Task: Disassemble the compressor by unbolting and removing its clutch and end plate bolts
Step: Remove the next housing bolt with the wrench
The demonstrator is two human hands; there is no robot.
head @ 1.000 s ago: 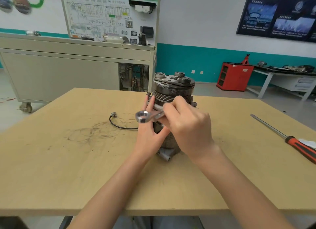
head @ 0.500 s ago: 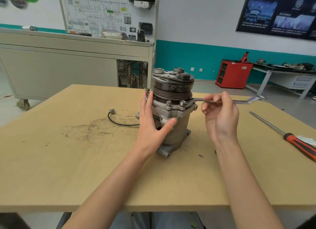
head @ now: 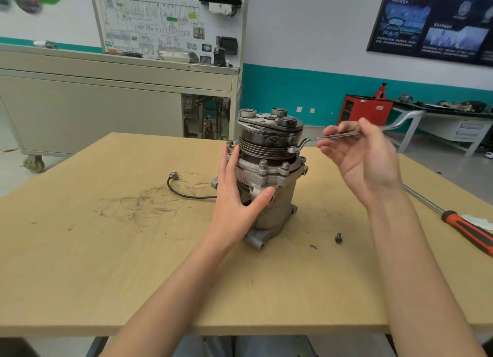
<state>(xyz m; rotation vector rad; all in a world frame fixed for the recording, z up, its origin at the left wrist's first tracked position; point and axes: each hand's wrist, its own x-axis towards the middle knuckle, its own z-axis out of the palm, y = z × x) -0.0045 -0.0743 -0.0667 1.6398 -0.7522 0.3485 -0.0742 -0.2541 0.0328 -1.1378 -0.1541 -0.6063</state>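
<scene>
The grey compressor (head: pixel 277 196) stands upright mid-table, its black grooved clutch pulley (head: pixel 269 137) on top. My left hand (head: pixel 240 196) presses against the compressor's left side, fingers straight up and thumb across the front of the body. My right hand (head: pixel 360 156) pinches a silver offset ring wrench (head: pixel 344 135) by its shank, palm turned up. The wrench's ring end sits at the pulley's right edge, above the flange bolts (head: pixel 285 166). One loose dark bolt (head: pixel 338 238) lies on the table to the right of the base.
A black wire with a small connector (head: pixel 186 191) trails left from the compressor. A long screwdriver with a red and black handle (head: pixel 464 228) lies at the table's right edge. A grey training bench (head: pixel 117 111) stands behind the wooden table (head: pixel 106 263).
My right hand swung the wrench from the compressor's left front round to the right, then lifted it slightly. A loose bolt now shows on the table. My left hand stayed put.
</scene>
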